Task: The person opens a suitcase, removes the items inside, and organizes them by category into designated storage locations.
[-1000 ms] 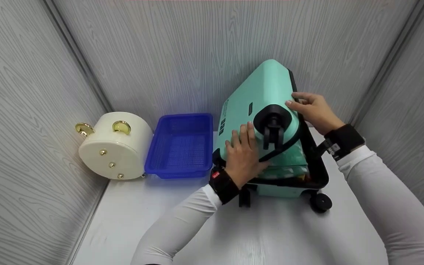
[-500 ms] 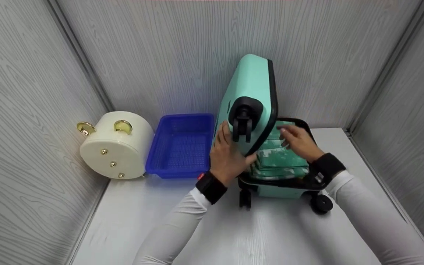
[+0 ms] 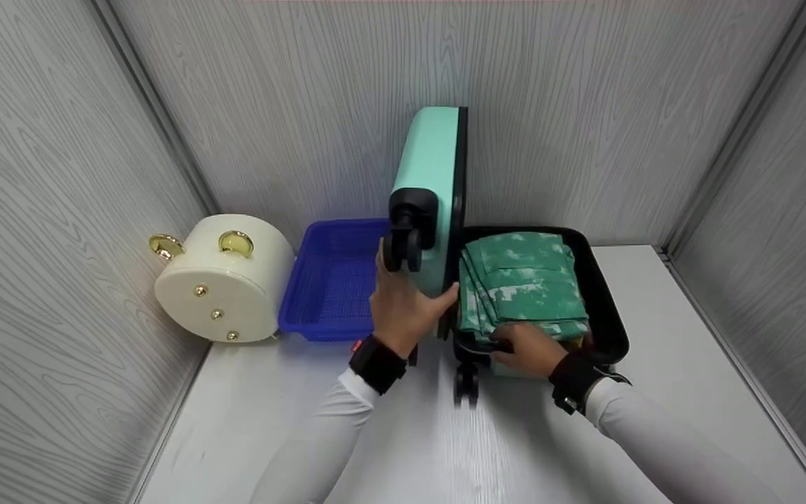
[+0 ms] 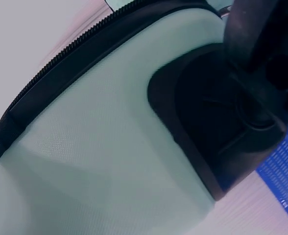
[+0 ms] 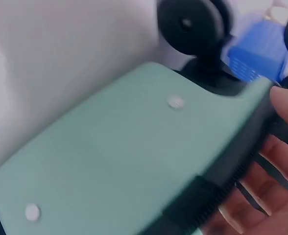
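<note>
A mint-green suitcase stands spread apart in the head view, its lid (image 3: 425,150) upright and edge-on, its base (image 3: 609,308) flat on the table. My left hand (image 3: 400,315) holds the lid's near end below the black wheel (image 3: 406,238), thumb over the zipper edge. The lid's shell (image 4: 85,147) fills most of the left wrist view. Folded green-and-white cloth (image 3: 529,280) lies in the base. My right hand (image 3: 530,350) grips the base's front rim, and in the right wrist view its fingers (image 5: 276,191) curl behind the black zipper edge (image 5: 217,181).
Left of the lid is a blue plastic basket (image 3: 291,308), partly hidden by it. Farther left a cream drum-shaped item (image 3: 249,266) with gold rings and gold studs lies on its side. Grey wood-grain walls (image 3: 291,112) enclose the white table (image 3: 235,420).
The lid has swung left from leaning over the base to upright, my left hand moving with it. My right hand has left the lid and come down to the base's front rim.
</note>
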`<state>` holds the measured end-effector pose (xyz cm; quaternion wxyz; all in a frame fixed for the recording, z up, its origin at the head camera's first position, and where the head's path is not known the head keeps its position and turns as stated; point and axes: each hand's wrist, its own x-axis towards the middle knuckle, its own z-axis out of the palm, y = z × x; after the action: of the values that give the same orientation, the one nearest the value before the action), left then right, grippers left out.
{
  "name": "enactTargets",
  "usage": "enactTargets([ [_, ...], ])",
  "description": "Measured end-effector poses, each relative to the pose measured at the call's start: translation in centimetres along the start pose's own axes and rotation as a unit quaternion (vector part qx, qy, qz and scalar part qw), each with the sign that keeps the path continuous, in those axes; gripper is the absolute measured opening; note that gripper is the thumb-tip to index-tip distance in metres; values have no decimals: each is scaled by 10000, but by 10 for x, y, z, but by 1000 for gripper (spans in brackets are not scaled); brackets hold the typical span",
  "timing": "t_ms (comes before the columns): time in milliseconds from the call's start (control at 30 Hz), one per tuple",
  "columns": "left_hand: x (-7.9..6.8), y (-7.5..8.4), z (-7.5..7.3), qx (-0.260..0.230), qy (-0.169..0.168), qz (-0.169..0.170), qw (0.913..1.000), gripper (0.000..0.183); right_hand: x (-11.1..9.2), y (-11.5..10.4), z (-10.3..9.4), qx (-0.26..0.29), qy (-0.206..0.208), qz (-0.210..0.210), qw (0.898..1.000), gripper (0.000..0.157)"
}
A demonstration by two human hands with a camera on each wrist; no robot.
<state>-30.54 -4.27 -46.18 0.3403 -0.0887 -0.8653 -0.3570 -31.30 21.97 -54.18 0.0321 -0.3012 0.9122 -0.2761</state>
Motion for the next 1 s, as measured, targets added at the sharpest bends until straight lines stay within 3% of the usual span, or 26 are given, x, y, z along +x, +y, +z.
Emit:
enactTargets([
  [100, -2, -7, 1, -166, 170, 78, 9997, 118, 1, 4, 8, 51, -7, -33, 10000, 9],
  [300, -6, -11, 3, -430, 350, 190, 9983, 117, -4, 7, 13, 322, 91, 1, 9994, 14],
  [567, -7, 1, 7, -343, 282, 48, 9990, 120, -13, 13, 17, -263, 423, -337, 9982, 9],
  [867, -9, 16, 16, -436, 93, -316, 9985, 121, -29, 26, 10, -555, 674, -358, 9955, 7],
  [1000, -11, 17, 22, -577, 154, -255, 9979, 121, -37, 34, 5, -588, 699, -194, 9956, 11],
])
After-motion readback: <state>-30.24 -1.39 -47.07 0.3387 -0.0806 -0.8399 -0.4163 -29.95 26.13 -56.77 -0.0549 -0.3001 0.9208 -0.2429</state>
